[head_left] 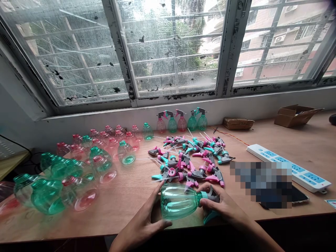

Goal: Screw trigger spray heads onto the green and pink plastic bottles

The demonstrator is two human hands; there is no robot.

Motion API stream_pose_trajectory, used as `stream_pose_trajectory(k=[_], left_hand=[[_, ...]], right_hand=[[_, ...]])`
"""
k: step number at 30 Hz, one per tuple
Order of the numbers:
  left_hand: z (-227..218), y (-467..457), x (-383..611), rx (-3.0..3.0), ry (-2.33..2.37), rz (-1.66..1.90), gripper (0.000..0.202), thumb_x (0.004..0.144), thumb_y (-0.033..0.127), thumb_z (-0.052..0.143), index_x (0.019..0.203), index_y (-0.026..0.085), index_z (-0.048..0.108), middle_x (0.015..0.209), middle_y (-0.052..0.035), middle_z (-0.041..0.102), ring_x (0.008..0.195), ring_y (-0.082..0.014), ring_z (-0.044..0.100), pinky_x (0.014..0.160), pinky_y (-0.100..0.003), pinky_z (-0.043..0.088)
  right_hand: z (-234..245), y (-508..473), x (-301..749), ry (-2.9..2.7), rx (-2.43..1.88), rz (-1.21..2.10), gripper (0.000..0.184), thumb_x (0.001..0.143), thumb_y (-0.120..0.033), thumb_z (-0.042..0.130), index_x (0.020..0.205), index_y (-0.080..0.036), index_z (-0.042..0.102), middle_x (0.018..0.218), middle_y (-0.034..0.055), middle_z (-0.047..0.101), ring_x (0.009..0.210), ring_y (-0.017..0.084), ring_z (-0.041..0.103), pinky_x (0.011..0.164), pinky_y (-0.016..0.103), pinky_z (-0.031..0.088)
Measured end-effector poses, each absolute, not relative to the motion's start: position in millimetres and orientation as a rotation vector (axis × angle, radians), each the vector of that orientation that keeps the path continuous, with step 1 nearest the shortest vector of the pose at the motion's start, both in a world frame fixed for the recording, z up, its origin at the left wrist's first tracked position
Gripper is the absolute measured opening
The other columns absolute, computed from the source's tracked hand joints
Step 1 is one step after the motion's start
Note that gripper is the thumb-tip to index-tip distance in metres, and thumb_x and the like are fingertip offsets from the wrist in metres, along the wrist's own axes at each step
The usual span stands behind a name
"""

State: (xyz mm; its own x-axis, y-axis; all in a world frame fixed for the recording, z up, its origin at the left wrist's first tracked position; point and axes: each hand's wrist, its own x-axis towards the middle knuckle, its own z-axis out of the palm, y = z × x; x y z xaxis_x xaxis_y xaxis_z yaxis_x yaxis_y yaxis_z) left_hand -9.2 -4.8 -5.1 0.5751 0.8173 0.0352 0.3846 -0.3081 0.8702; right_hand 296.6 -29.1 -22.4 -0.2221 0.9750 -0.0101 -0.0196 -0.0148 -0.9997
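Clock positions are taken from the green bottle in the person's hands, with twelve o'clock towards the window. The bottle is held on its side near the front edge of the counter, neck to three o'clock; from where I stand, I cannot tell whether it touches the surface.

Left hand: gripping the bottle's base from nine o'clock, thumb on the near side, fingers on the far side. Right hand: closed round the neck and the grey spray head, whose teal trigger points down towards six.

At twelve, just beyond the bottle: a loose heap of pink, teal and grey spray heads. Behind it, a row of five bottles with heads fitted, two pink and three green, upright. Between nine and eleven: open-necked bottles, pink and green, closely grouped. At one: a flat carton. At two: a white power strip and, farther back, an open cardboard box. At three: a dark phone, partly masked.
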Motion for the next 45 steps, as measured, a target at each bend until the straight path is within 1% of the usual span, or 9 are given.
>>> stream_pose_trajectory(k=[3,8,16,22,26,30,34,40,45], left_hand=[[-4.6,-4.1,-9.5,1.907,0.98,0.599,0.1,0.083,0.012,0.074,0.159,0.04,0.015,0.17,0.0016,0.019,0.155,-0.0318,0.019,0.128,-0.051,0.017],[-3.4,-3.4,-9.8,1.879,0.987,0.588,0.099,0.083,0.012,0.072,0.159,0.038,0.014,0.17,0.0004,0.02,0.155,-0.0322,0.018,0.128,-0.051,0.016],[-4.3,-3.1,-10.0,1.846,0.959,0.617,0.09,0.088,0.023,0.067,0.16,0.032,0.015,0.17,-0.0026,0.016,0.156,-0.0334,0.012,0.127,-0.053,0.011],[-6.2,-4.0,-11.1,1.858,0.946,0.611,0.095,0.087,0.02,0.072,0.159,0.04,0.012,0.17,0.0019,0.015,0.155,-0.032,0.018,0.128,-0.05,0.017],[-5.4,-5.2,-10.2,1.843,0.891,0.613,0.097,0.088,0.018,0.071,0.159,0.042,0.008,0.171,0.0033,0.015,0.154,-0.0315,0.022,0.126,-0.05,0.022],[-3.7,-5.4,-9.0,1.837,0.838,0.617,0.097,0.089,0.016,0.069,0.159,0.04,0.006,0.171,0.0019,0.014,0.155,-0.0306,0.018,0.127,-0.05,0.019],[-0.9,-5.7,-7.1,1.801,0.855,0.619,0.101,0.088,0.015,0.07,0.16,0.037,0.003,0.172,-0.0005,0.005,0.156,-0.0317,0.01,0.128,-0.05,0.019],[-3.4,-4.9,-5.9,1.739,0.739,0.618,0.092,0.091,0.015,0.067,0.16,0.035,0.009,0.17,-0.003,0.017,0.154,-0.0323,0.024,0.126,-0.05,0.026],[-6.1,-3.2,-9.0,1.843,0.852,0.618,0.094,0.089,0.014,0.069,0.16,0.036,0.012,0.17,-0.0019,0.019,0.154,-0.0327,0.021,0.127,-0.051,0.021]], right_hand=[[-25.2,-27.4,296.8,-1.347,-1.081,1.402,0.04,0.081,-0.047,0.079,0.104,-0.019,0.063,0.07,-0.004,0.062,0.065,0.016,0.055,0.062,0.026,0.04],[-30.3,-26.9,298.6,-1.379,-1.077,1.337,0.033,0.083,-0.042,0.079,0.106,-0.022,0.066,0.08,-0.0047,0.056,0.067,0.014,0.051,0.062,0.025,0.038],[-29.2,-28.8,300.1,-1.43,-1.089,1.313,0.031,0.085,-0.042,0.077,0.107,-0.023,0.065,0.086,-0.0036,0.055,0.073,0.016,0.051,0.065,0.026,0.04],[-27.9,-28.0,300.3,-1.451,-1.11,1.274,0.029,0.086,-0.041,0.075,0.106,-0.023,0.065,0.082,-0.0039,0.055,0.071,0.016,0.052,0.064,0.026,0.041],[-28.1,-28.2,300.1,-1.428,-1.1,1.303,0.028,0.085,-0.04,0.076,0.106,-0.024,0.066,0.09,-0.0018,0.059,0.077,0.017,0.055,0.062,0.026,0.041],[-28.0,-27.6,300.0,-1.431,-1.097,1.301,0.029,0.085,-0.04,0.077,0.106,-0.024,0.066,0.094,-0.0006,0.06,0.082,0.019,0.056,0.064,0.026,0.043],[-27.0,-27.5,300.0,-1.436,-1.098,1.301,0.028,0.085,-0.04,0.076,0.106,-0.024,0.066,0.092,-0.0005,0.06,0.08,0.019,0.056,0.064,0.027,0.042],[-29.5,-26.9,299.8,-1.423,-1.078,1.324,0.029,0.086,-0.04,0.076,0.107,-0.023,0.065,0.087,-0.0029,0.057,0.068,0.014,0.051,0.062,0.026,0.039],[-30.6,-26.8,300.0,-1.422,-1.07,1.319,0.03,0.086,-0.039,0.076,0.107,-0.022,0.065,0.088,-0.003,0.057,0.069,0.014,0.05,0.062,0.026,0.039]])
